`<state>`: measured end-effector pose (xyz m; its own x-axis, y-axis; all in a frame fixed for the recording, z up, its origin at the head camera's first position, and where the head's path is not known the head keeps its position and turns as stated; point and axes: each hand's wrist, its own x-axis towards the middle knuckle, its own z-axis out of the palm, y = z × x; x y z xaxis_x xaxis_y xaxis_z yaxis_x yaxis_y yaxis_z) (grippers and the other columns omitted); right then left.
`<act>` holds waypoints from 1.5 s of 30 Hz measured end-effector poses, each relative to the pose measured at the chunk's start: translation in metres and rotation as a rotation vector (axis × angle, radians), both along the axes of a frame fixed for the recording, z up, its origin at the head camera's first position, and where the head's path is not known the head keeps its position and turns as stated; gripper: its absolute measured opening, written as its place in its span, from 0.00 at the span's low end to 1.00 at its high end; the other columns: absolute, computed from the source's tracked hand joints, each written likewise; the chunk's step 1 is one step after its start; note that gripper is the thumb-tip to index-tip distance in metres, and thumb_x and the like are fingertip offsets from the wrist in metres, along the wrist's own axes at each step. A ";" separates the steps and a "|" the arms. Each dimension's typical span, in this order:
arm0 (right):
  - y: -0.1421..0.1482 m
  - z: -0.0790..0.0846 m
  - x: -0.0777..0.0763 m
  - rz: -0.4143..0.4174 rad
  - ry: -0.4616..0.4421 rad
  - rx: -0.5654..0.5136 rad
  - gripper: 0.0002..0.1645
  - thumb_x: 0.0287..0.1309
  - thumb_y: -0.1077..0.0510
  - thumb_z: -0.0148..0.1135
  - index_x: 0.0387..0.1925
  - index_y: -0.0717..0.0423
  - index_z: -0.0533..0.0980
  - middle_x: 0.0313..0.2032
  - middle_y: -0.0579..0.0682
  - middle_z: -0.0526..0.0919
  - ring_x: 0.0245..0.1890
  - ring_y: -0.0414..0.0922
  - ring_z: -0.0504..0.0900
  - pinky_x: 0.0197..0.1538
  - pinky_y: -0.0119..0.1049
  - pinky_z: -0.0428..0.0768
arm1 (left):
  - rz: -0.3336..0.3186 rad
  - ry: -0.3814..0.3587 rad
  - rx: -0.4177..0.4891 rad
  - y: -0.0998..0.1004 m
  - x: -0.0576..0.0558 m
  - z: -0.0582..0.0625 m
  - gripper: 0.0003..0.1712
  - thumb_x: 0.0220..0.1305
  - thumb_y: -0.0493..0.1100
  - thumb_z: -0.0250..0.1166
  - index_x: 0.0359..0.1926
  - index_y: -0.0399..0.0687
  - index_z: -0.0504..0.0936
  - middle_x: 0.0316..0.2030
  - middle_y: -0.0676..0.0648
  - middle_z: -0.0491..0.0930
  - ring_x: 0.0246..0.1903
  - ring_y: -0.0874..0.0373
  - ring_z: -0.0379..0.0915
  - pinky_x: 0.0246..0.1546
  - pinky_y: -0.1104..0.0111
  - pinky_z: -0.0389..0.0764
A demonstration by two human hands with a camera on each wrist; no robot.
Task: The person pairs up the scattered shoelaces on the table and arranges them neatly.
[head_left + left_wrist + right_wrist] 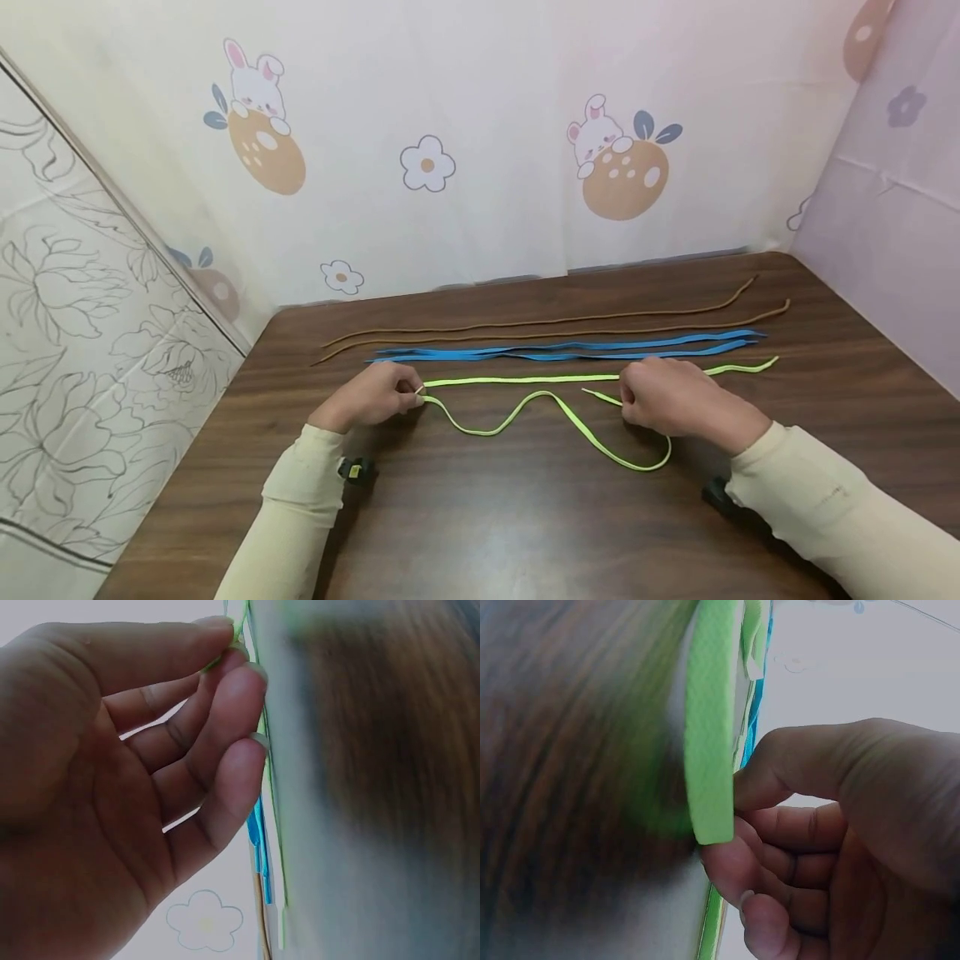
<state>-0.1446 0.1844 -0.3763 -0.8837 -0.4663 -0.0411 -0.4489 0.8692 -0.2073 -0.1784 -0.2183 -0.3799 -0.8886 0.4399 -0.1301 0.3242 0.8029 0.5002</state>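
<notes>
My left hand pinches the left end of a wavy yellow-green shoelace between thumb and forefinger; its other fingers bend loosely in the left wrist view. At the right, my right hand grips the same lace near its other end, and a short tip pokes out leftward. Between the hands the lace snakes over the table and loops under the right hand. In the right wrist view the flat lace passes by the thumb and fingertips. A second yellow-green shoelace lies nearly straight just behind, partly hidden by the right hand.
Behind these, blue shoelaces lie side by side, and beyond them two thin brown laces run lengthwise. The dark wooden table meets a patterned wall covering at the back, with further wall surfaces at left and right.
</notes>
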 end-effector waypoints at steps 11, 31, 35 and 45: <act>0.005 -0.002 -0.002 0.031 -0.027 -0.039 0.18 0.42 0.61 0.55 0.08 0.43 0.61 0.09 0.37 0.53 0.13 0.36 0.50 0.18 0.32 0.49 | 0.016 0.036 -0.014 -0.003 0.002 -0.002 0.07 0.65 0.43 0.58 0.33 0.49 0.82 0.23 0.53 0.77 0.24 0.60 0.71 0.26 0.65 0.72; 0.004 -0.007 -0.010 0.010 -0.054 -0.332 0.08 0.50 0.60 0.59 0.22 0.45 0.70 0.20 0.41 0.71 0.19 0.39 0.67 0.24 0.35 0.67 | 0.130 -0.016 0.072 -0.024 0.011 -0.007 0.09 0.65 0.47 0.58 0.35 0.50 0.83 0.27 0.51 0.78 0.26 0.60 0.75 0.28 0.64 0.74; 0.007 -0.007 -0.006 -0.011 -0.019 -0.385 0.07 0.50 0.61 0.59 0.24 0.46 0.71 0.22 0.41 0.72 0.21 0.40 0.68 0.26 0.36 0.67 | 0.149 -0.017 0.129 -0.029 0.013 -0.010 0.09 0.65 0.47 0.59 0.36 0.49 0.83 0.29 0.50 0.79 0.26 0.59 0.76 0.29 0.64 0.75; 0.011 -0.002 0.000 -0.062 0.025 -0.468 0.05 0.51 0.60 0.61 0.27 0.45 0.74 0.25 0.41 0.75 0.26 0.41 0.72 0.28 0.35 0.69 | 0.169 -0.081 0.288 -0.029 0.009 -0.018 0.13 0.65 0.49 0.58 0.37 0.45 0.83 0.30 0.47 0.76 0.31 0.56 0.79 0.35 0.64 0.78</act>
<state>-0.1451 0.1959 -0.3780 -0.9083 -0.3762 0.1830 -0.4096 0.7101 -0.5727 -0.1692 -0.2477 -0.3981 -0.9440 0.3160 -0.0951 0.1486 0.6643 0.7325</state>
